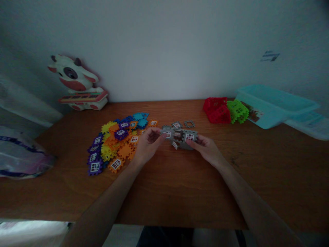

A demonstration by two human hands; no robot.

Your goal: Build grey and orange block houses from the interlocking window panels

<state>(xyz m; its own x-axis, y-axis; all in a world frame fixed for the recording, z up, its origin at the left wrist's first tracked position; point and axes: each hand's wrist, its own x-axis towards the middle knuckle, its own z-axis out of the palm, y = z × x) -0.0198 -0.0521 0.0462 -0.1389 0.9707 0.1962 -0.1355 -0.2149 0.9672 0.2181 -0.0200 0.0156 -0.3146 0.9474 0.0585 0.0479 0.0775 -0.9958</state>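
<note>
A structure of joined grey interlocking tiles (178, 135) with white window inserts is held between my two hands above the middle of the table. My left hand (151, 142) pinches its left end between thumb and fingers. On the right end, my right hand (205, 147) grips with the thumb on the front face by a white window. A small white window or door flap (175, 145) sticks out below the middle. Just behind lie a loose grey tile with a white window (177, 124) and a hollow grey tile (189, 124).
Left of my hands spreads a pile of orange, yellow, purple and blue tiles (125, 151). Red (217, 110) and green (238, 111) tile structures stand back right, beside a turquoise plastic bin (272, 106). A cow toy keyboard (82, 97) and a clear plastic bag (23, 154) are at left.
</note>
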